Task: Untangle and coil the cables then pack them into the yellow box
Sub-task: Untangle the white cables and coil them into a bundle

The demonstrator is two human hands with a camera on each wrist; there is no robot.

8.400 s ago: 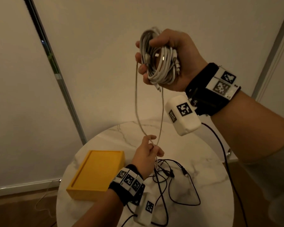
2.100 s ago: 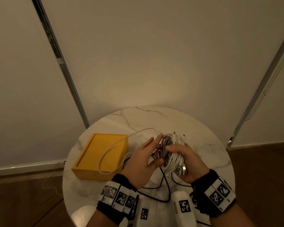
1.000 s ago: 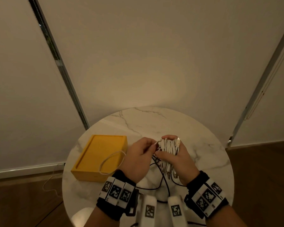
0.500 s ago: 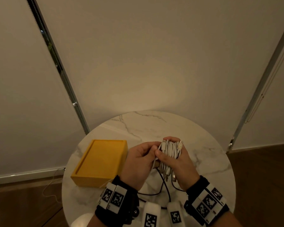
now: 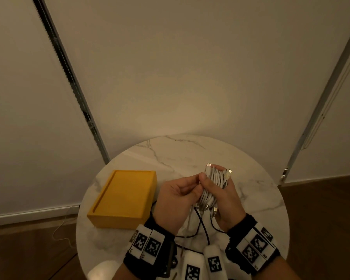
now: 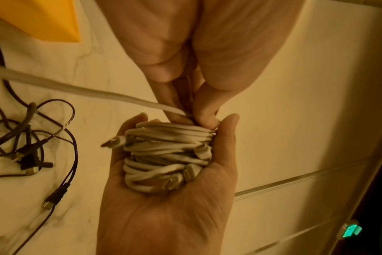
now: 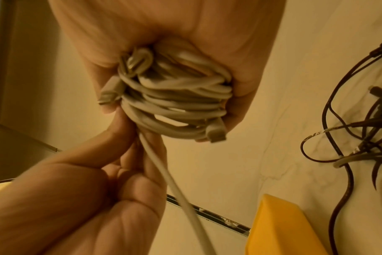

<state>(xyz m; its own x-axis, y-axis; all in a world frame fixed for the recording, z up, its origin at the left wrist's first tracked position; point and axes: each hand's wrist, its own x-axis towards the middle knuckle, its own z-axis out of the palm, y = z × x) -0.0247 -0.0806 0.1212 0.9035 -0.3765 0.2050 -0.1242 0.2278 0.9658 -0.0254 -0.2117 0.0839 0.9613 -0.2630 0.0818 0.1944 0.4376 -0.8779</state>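
My right hand (image 5: 224, 196) holds a thick coil of white cables (image 5: 213, 184) above the round marble table (image 5: 186, 150), fingers curled round it, several plugs sticking out. My left hand (image 5: 190, 184) touches the coil's left side and pinches a loose white strand (image 6: 76, 89) where it joins the coil (image 6: 168, 155). In the right wrist view that strand (image 7: 177, 186) runs down from the coil (image 7: 175, 96) through the left hand's fingers (image 7: 129, 155). The yellow box (image 5: 125, 197) sits open and empty to the left. Black cables (image 5: 200, 227) lie tangled on the table under my hands.
The black tangle (image 6: 33, 146) spreads beside the yellow box's corner (image 6: 44, 20). The table stands against a pale wall with a dark vertical strip (image 5: 69, 77). Wooden floor (image 5: 28, 255) lies around it, with a thin cord (image 5: 63, 229) on the left.
The coil came down from head height to just above the table. The loose white loop that lay over the yellow box has been drawn in, and my left hand has closed against the coil.
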